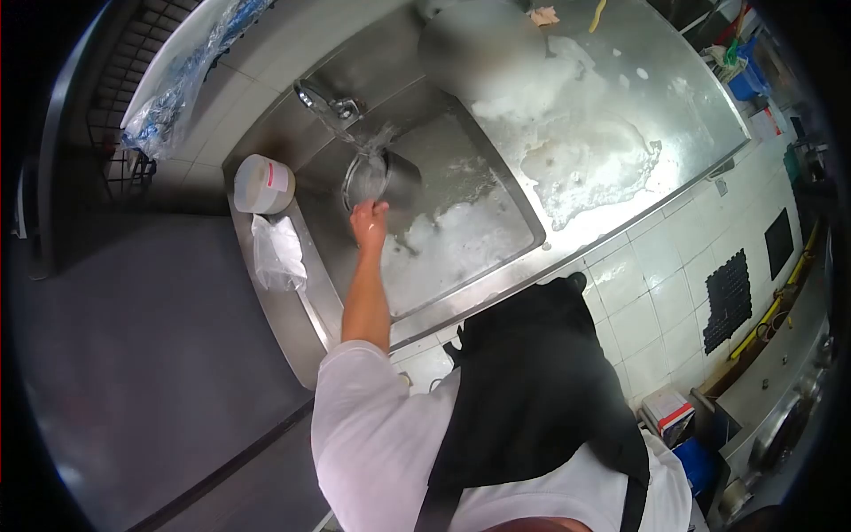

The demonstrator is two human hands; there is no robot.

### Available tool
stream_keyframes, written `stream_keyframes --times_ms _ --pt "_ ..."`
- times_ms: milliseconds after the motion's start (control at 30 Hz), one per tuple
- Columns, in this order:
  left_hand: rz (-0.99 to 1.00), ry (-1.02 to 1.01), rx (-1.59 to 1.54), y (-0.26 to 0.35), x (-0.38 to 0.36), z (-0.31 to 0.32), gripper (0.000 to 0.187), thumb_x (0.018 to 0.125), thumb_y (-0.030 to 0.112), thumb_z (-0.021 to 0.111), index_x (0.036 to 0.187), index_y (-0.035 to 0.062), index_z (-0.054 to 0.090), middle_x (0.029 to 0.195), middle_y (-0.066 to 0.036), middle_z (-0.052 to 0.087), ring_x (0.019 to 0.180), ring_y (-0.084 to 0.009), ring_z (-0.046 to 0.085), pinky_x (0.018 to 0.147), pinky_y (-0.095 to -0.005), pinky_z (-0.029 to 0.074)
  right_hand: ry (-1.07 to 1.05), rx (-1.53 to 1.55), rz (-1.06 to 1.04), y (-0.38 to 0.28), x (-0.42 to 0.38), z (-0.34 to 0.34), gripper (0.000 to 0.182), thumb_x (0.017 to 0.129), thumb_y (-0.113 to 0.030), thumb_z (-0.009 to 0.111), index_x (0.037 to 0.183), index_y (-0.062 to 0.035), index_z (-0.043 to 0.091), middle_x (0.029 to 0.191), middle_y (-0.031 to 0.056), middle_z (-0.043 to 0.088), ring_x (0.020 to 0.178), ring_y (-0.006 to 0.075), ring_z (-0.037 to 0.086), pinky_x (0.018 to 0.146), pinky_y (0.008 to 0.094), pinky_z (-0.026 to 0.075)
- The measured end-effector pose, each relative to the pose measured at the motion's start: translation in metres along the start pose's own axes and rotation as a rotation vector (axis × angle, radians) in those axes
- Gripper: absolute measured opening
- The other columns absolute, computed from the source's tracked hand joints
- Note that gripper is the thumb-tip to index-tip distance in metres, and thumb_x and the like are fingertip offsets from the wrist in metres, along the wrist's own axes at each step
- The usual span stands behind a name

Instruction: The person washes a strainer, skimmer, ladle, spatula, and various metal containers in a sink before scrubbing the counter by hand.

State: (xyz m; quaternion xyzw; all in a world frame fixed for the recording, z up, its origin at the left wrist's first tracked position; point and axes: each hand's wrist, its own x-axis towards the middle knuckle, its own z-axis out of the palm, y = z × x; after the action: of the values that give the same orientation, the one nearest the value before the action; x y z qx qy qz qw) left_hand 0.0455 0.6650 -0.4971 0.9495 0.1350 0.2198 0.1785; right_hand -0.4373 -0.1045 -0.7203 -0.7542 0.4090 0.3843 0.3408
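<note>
My left hand (370,224) grips the near rim of a metal pot (405,183), its fingers closed on the edge. The pot is tilted in the sink basin (523,208), its mouth towards the faucet (332,105). Running water falls from the faucet into the pot's mouth. Cloudy, foamy water (456,239) lies in the basin around the pot. My right hand is out of view; only the white sleeve on that side shows.
A clear plastic tub (264,184) and a plastic bag (277,253) sit on the sink's left ledge. Suds cover part of the steel drainboard (700,142). A blurred round patch hides its far end. Black mats (729,301) lie on the tiled floor.
</note>
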Motion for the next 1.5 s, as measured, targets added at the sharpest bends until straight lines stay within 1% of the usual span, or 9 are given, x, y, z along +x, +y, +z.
stream_keyframes --times_ms 67,233,267,400,533,733,1033,1233,1500 --pt "-0.072 0.039 -0.012 0.002 0.008 0.008 0.019 0.075 0.019 0.070 0.078 0.0020 0.063 0.077 -0.018 0.063 0.077 -0.0381 0.060 0.073 -0.0453 0.046 0.047 0.524 0.167 -0.093 -0.037 -0.022 0.045 0.095 -0.044 0.044 0.120 -0.0074 0.051 0.110 0.0129 0.063 0.086 0.0239 0.063 0.065 0.0361 0.048" --pt "-0.366 -0.066 -0.167 0.012 0.037 0.007 0.028 0.080 0.028 0.071 0.091 0.0028 0.065 0.079 -0.017 0.066 0.070 -0.0345 0.062 0.063 -0.0457 0.046 0.195 0.688 -0.121 -0.234 -0.073 -0.103 0.047 0.095 -0.043 0.045 0.127 -0.0082 0.047 0.120 0.0123 0.060 0.104 0.0238 0.059 0.081 0.0382 0.047" --pt "-1.011 -0.010 -0.734 0.008 0.052 0.026 0.042 0.090 0.031 0.062 0.118 0.0007 0.056 0.108 -0.017 0.062 0.088 -0.0330 0.062 0.066 -0.0447 0.053 0.190 0.661 -0.140 -0.248 -0.069 -0.116 0.051 0.096 -0.044 0.045 0.131 -0.0072 0.045 0.122 0.0133 0.059 0.109 0.0256 0.057 0.088 0.0393 0.044" --pt "-1.109 0.169 -1.670 -0.009 0.088 0.045 0.049 0.099 0.020 0.042 0.142 0.0022 0.027 0.147 -0.016 0.023 0.127 -0.0340 0.037 0.094 -0.0527 0.051 0.215 0.624 -0.182 -0.283 -0.082 -0.142 0.056 0.096 -0.046 0.045 0.135 -0.0066 0.041 0.125 0.0155 0.056 0.111 0.0284 0.056 0.088 0.0420 0.044" --pt "-1.322 0.765 -2.027 -0.020 0.100 0.069 0.021 0.095 0.010 0.046 0.112 0.0001 0.055 0.111 -0.009 0.055 0.106 -0.0209 0.054 0.091 -0.0481 0.054 0.184 0.581 -0.105 -0.267 -0.083 -0.134 0.059 0.094 -0.050 0.045 0.136 -0.0094 0.039 0.125 0.0135 0.056 0.110 0.0272 0.056 0.088 0.0436 0.043" --pt "-1.292 0.296 -2.585 -0.078 0.039 0.095 0.013 0.086 0.006 0.047 0.090 0.0080 0.059 0.082 -0.002 0.058 0.068 -0.0119 0.058 0.054 -0.0230 0.057 0.075 0.553 0.118 -0.212 -0.101 -0.087 0.052 0.095 -0.049 0.041 0.133 -0.0136 0.039 0.124 0.0105 0.057 0.103 0.0237 0.058 0.082 0.0416 0.046" --pt "-1.184 0.111 -2.247 -0.052 0.002 0.051 0.017 0.090 0.023 0.043 0.086 0.0138 0.057 0.070 0.002 0.054 0.050 -0.0062 0.044 0.031 -0.0187 0.028 0.045 0.530 0.142 -0.219 -0.113 -0.084 0.051 0.096 -0.047 0.041 0.134 -0.0141 0.040 0.122 0.0087 0.057 0.100 0.0215 0.058 0.078 0.0389 0.046" --pt "-1.043 -0.321 -1.376 -0.052 0.059 0.019 0.029 0.093 0.042 0.051 0.100 0.0156 0.059 0.084 0.005 0.058 0.056 -0.0035 0.042 0.037 -0.0193 0.022 0.130 0.566 0.015 -0.255 -0.107 -0.095 0.051 0.095 -0.048 0.044 0.133 -0.0131 0.041 0.120 0.0087 0.058 0.101 0.0200 0.057 0.079 0.0374 0.045" --pt "-0.253 -0.697 -0.359 0.007 0.111 -0.003 0.037 0.079 0.034 0.070 0.100 0.0026 0.066 0.091 -0.008 0.067 0.082 -0.0199 0.063 0.064 -0.0338 0.047 0.231 0.419 -0.045 -0.278 -0.112 -0.096 0.041 0.097 -0.036 0.048 0.127 -0.0079 0.050 0.108 0.0098 0.064 0.089 0.0198 0.062 0.072 0.0323 0.048"
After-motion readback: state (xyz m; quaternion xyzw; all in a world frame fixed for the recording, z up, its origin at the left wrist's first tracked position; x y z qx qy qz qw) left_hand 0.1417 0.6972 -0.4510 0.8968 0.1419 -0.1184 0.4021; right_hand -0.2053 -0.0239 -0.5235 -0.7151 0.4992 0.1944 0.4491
